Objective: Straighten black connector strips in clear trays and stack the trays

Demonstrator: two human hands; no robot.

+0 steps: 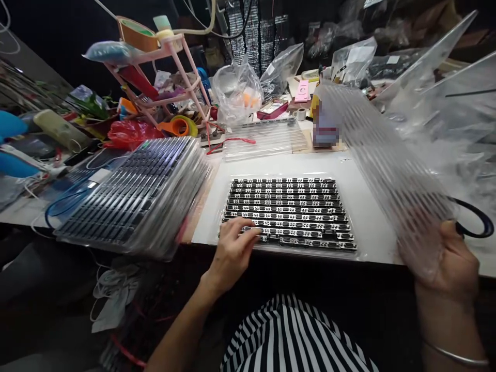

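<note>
A clear plastic tray with rows of narrow black-and-silver circuit board strips (pixel 287 211) lies flat on the white table. My left hand (pixel 235 242) rests at its front left corner, fingers curled and thumb close to the forefinger over the front rows. Whatever they pinch is hidden. At the right, my right hand (pixel 457 258) is closed on the near end of a ribbed clear plastic tray (pixel 383 160), which is tilted up off the table and slightly blurred. A dark looped handle (pixel 475 219) shows just beyond that hand.
A tall stack of filled clear trays (pixel 132 191) stands at the left. Behind the strips lies another ribbed clear tray (pixel 263 139). A pink rack (pixel 186 77) holds tape and bags. Plastic bags (pixel 465 150) crowd the right side. The table's front edge runs close to my body.
</note>
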